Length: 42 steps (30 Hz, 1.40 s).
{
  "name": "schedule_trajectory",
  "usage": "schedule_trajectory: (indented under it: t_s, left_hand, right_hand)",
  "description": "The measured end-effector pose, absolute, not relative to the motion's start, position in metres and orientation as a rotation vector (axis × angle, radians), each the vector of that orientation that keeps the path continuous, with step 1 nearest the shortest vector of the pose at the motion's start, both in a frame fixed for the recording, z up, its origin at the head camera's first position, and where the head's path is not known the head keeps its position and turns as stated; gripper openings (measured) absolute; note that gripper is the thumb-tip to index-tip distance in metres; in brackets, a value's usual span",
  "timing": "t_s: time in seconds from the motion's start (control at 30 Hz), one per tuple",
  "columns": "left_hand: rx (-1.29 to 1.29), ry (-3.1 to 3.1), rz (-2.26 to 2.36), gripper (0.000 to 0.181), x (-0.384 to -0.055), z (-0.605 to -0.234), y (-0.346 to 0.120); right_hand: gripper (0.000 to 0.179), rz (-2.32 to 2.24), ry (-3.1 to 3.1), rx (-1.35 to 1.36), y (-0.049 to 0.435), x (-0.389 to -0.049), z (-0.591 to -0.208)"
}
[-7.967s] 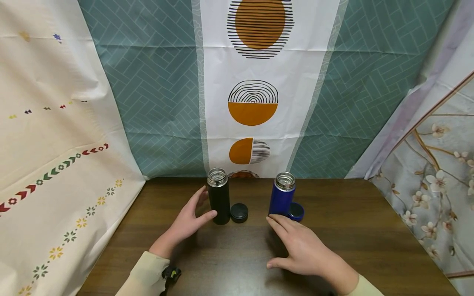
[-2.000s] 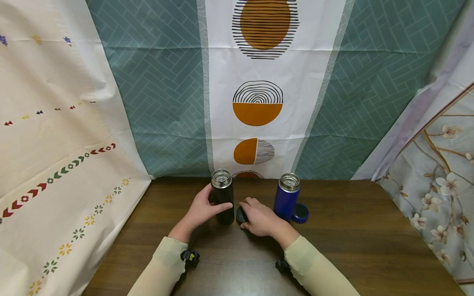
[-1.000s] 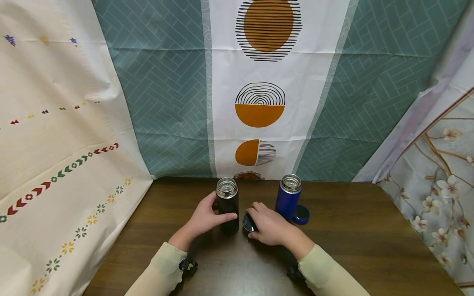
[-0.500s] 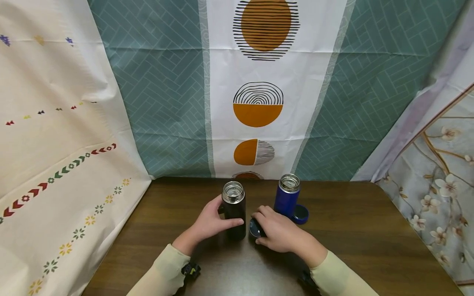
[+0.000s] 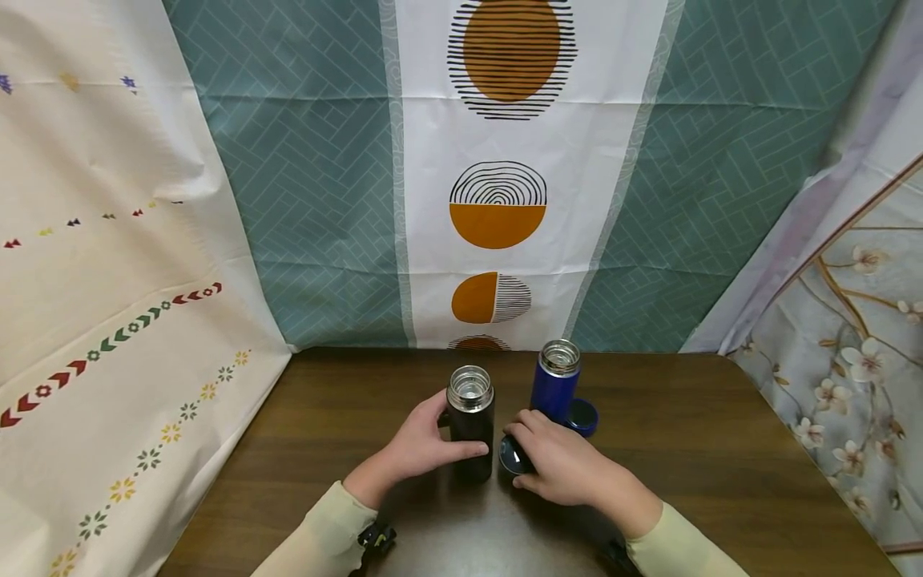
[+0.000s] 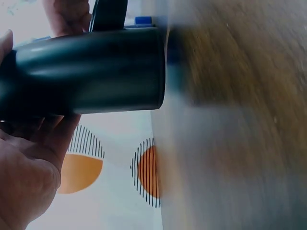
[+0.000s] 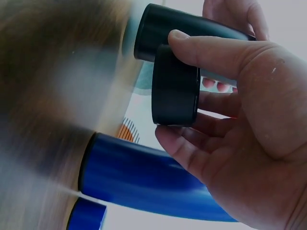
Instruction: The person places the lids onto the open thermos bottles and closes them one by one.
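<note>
My left hand (image 5: 418, 445) holds an upright black vacuum flask (image 5: 472, 433), thumb on the near side and fingers behind; its steel-threaded mouth is uncovered. Seen from the left wrist, the fingers wrap the flask's body (image 6: 96, 72). Just right of it, my right hand (image 5: 570, 465) pinches the black flask lid (image 5: 513, 457) by its rim. The right wrist view shows this lid (image 7: 175, 91) between thumb and fingertips, apart from the flask. Whether flask and lid touch the table is hard to tell.
Behind my right hand stands a blue flask (image 5: 554, 389), also uncapped, with its blue-rimmed lid (image 5: 582, 417) beside it on the right. All are on a brown wooden table (image 5: 692, 449). A patterned curtain (image 5: 317, 200) hangs along the table's back edge.
My left hand came to the black flask and took hold; my right hand left the blue flask and gripped the black lid. Flask and lid have since moved right and nearer me together.
</note>
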<state>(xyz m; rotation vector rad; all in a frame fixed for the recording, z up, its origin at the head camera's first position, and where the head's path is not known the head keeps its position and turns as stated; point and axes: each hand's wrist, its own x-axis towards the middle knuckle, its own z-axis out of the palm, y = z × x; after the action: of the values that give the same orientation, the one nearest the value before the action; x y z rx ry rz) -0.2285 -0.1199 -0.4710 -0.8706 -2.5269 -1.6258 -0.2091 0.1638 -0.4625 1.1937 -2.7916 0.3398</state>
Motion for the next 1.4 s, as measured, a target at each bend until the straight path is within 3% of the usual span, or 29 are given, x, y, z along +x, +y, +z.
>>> schedule_trajectory:
  t_s: [0.73,1.4]
  left_hand:
    - [-0.955,-2.52,-1.634,0.07,-0.217,-0.473,-0.105]
    - [-1.019,-2.515,-1.641,0.071,-0.215,-0.477,-0.098]
  right_hand:
    - [0.066,0.379,-2.811,1.156,0.191,-0.192,-0.454]
    - [0.063,0.443,-2.782,1.251,0.21,-0.19,-0.412]
